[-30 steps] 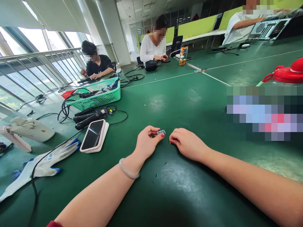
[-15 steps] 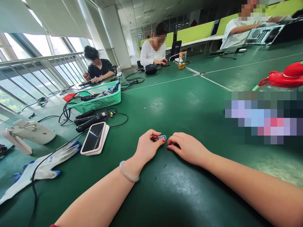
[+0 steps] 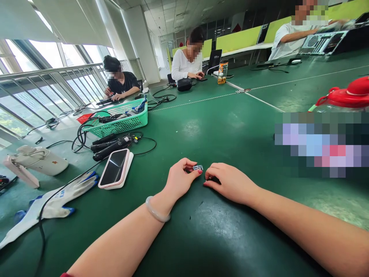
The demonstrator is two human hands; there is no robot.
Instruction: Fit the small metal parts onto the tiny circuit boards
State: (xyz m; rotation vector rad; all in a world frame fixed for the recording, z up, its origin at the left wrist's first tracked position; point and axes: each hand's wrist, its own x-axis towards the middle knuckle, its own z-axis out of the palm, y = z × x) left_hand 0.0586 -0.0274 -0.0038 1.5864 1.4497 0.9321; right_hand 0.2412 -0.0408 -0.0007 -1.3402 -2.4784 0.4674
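Between the thumb and fingers of my left hand (image 3: pixel 182 177) is a small flat dark piece with a white line pattern (image 3: pixel 198 167), perhaps a tiny circuit board; its exact kind is too small to tell. My left hand is closed on it, just over the green tabletop (image 3: pixel 210 130). Close by on the right, my right hand (image 3: pixel 227 180) rests with curled fingers, its thumb a little below the index finger. Something small and dark may lie inside those fingers, but I cannot make it out. The two hands do not touch.
Left of my hands lie a phone in a pink case (image 3: pixel 115 169), a white-and-blue glove (image 3: pixel 57 200) and black cabled devices (image 3: pixel 115 146). A green basket (image 3: pixel 123 123) holds cables. A red-lidded container (image 3: pixel 346 92) stands at right. Several people sit around the table, one beside a computer case (image 3: pixel 323 43).
My right thumb has shifted slightly down, away from the index finger. My left hand still holds the small patterned piece in the same place.
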